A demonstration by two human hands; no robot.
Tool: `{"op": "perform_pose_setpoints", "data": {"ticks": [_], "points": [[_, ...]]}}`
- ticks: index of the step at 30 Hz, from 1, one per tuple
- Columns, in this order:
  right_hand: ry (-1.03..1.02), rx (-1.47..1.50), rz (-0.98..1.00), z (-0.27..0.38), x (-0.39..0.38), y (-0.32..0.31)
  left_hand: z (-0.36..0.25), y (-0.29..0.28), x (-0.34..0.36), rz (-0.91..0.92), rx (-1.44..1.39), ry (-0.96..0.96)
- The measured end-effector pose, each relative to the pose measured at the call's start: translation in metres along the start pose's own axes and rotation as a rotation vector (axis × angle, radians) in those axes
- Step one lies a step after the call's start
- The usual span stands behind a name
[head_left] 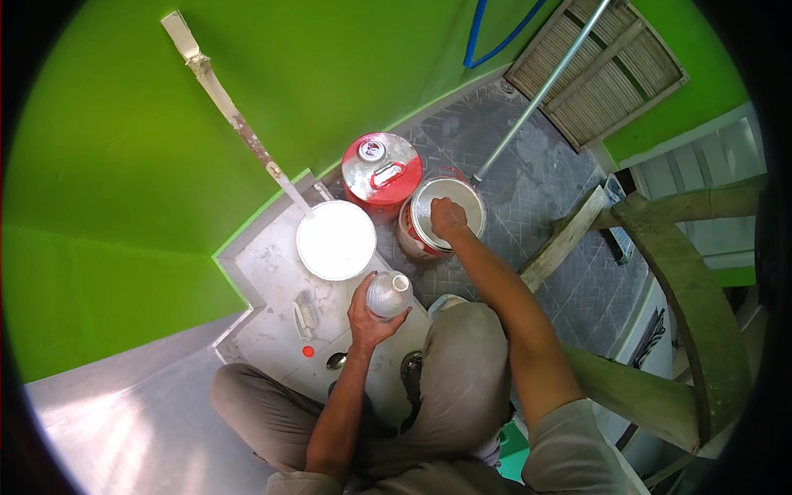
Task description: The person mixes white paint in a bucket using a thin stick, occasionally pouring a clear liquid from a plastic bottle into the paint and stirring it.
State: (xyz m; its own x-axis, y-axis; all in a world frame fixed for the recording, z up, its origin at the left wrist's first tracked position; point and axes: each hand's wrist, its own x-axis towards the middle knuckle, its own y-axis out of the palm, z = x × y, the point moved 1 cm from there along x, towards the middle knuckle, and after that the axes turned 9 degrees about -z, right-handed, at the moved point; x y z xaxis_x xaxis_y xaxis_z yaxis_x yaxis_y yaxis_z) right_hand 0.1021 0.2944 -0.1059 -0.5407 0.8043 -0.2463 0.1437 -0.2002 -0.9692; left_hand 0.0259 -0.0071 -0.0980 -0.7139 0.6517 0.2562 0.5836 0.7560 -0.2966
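Observation:
My left hand (369,318) is wrapped round a clear plastic bottle (388,294) with its top uncapped. My right hand (448,216) is closed inside the rim of an open metal can (414,243); what it holds is hidden. A white bucket (336,241) of white liquid stands to the left, with a paint-smeared stick (247,132) rising out of it. Behind the bottle is a red can (373,198) with a handle and spout. Near my left hand lie a white brush (304,316), a red cap (308,351) and a metal spoon (336,360).
Green walls (132,247) border the grey tiled floor (569,297). A silver pole (536,99) leans near a wooden louvred panel (596,66). Wooden planks and beams (670,289) crowd the right side; a white door (701,165) is beyond. I sit by a pale tiled step (268,285).

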Motion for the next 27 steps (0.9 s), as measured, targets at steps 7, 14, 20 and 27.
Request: {"op": "perform_pose_setpoints", "data": {"ticks": [7, 14, 20, 27], "points": [[-0.009, 0.016, -0.021, -0.013, -0.002, 0.011, 0.003, 0.005, -0.004, 0.039, -0.021, -0.008], [-0.063, 0.0, -0.037, -0.016, -0.002, 0.015, 0.0, 0.008, 0.0, 0.019, -0.001, 0.018], [-0.173, 0.071, -0.053, -0.019, -0.001, 0.009, 0.002, 0.008, 0.002, 0.021, -0.002, 0.026], [-0.068, 0.174, -0.113, -0.035, -0.003, 0.019, 0.0, 0.011, 0.007, 0.011, 0.011, 0.02]]}}
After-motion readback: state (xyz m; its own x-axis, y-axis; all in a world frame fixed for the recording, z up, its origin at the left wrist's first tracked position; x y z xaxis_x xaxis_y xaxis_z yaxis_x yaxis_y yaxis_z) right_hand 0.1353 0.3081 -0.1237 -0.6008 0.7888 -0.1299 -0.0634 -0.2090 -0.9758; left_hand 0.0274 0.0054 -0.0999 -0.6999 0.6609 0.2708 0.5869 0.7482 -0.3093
